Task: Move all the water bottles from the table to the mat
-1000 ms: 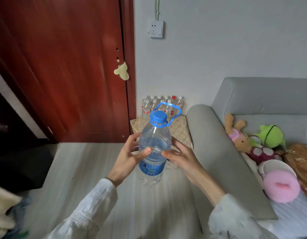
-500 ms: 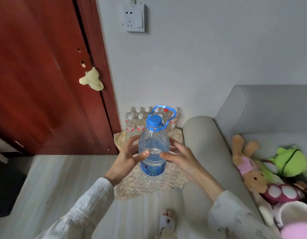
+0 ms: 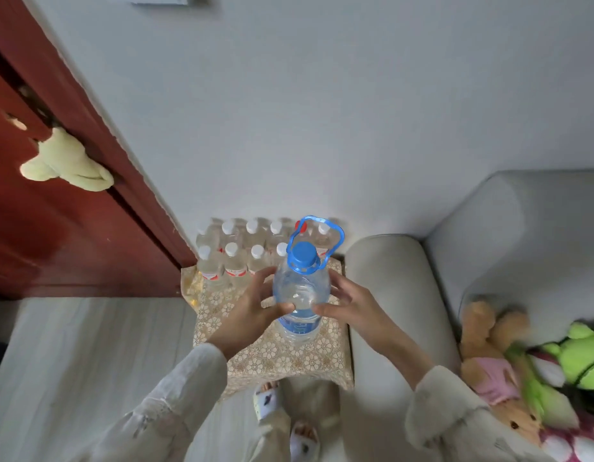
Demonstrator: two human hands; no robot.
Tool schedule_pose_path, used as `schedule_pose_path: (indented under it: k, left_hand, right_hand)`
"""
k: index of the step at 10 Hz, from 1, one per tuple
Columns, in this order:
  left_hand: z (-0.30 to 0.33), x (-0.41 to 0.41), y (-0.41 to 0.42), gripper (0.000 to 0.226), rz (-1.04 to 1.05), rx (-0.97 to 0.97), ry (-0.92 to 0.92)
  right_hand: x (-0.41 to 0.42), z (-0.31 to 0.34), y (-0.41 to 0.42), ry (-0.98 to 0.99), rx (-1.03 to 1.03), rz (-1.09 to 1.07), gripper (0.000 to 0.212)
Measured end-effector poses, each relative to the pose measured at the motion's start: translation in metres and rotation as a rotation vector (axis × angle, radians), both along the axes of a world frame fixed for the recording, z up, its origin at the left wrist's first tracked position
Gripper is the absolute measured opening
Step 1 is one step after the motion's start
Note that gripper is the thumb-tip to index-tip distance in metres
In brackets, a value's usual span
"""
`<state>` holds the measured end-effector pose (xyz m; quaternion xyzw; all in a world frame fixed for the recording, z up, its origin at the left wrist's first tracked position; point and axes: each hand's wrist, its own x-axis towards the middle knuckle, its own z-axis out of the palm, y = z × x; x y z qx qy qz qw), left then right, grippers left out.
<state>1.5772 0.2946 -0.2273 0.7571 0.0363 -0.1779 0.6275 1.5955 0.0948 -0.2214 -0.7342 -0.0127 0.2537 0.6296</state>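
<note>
I hold a large clear water bottle [image 3: 300, 295] with a blue cap and blue carry handle upright between both hands, above a beige patterned mat [image 3: 279, 358] on the floor. My left hand [image 3: 252, 311] grips its left side and my right hand [image 3: 350, 305] its right side. Several small water bottles [image 3: 237, 258] with white caps stand in rows at the mat's far end against the wall; one behind has a red cap [image 3: 298, 225].
A red wooden door [image 3: 55, 211] with a pale plush toy [image 3: 65, 161] on its handle stands to the left. A grey sofa [image 3: 405, 295] borders the mat on the right, with stuffed toys [image 3: 522, 361] on its seat. My slippered feet [image 3: 282, 415] are at the mat's near edge.
The view has tilted down and closed in on the mat. The big bottle, still in both hands, now hangs over the mat in front of the small bottles.
</note>
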Motion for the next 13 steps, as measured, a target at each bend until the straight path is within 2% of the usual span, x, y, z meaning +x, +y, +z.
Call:
schedule_pose_path:
  k: [1, 3, 4, 8, 10, 11, 12, 13]
  left_hand:
    - [-0.03, 0.037, -0.01, 0.058, -0.035, 0.017, 0.029]
    - [-0.088, 0.094, -0.032, 0.061, 0.003, 0.0, 0.079]
    - [-0.115, 0.114, -0.041, 0.062, 0.037, 0.009, 0.119]
    - [-0.164, 0.148, -0.058, 0.065, 0.114, 0.204, 0.173]
    - [-0.171, 0.155, -0.058, 0.073, 0.133, 0.293, 0.191]
    - [-0.169, 0.161, -0.055, 0.077, 0.036, 0.359, 0.217]
    - [-0.156, 0.161, -0.055, 0.069, -0.001, 0.401, 0.214]
    - [-0.133, 0.158, -0.051, 0.047, 0.071, 0.422, 0.144]
  right_hand:
    - [0.032, -0.028, -0.009, 0.03, -0.027, -0.001, 0.061]
    - [0.082, -0.094, -0.028, 0.099, -0.052, -0.056, 0.069]
    - [0.106, -0.12, -0.036, 0.129, -0.075, -0.016, 0.067]
    - [0.157, -0.185, -0.047, 0.182, -0.007, 0.032, 0.063]
    - [0.168, -0.197, -0.043, 0.194, 0.015, 0.038, 0.066]
    - [0.173, -0.188, -0.044, 0.199, -0.03, 0.115, 0.064]
    - [0.174, -0.17, -0.045, 0.158, -0.129, 0.175, 0.057]
    - [0.172, -0.14, -0.049, 0.085, -0.215, 0.079, 0.047]
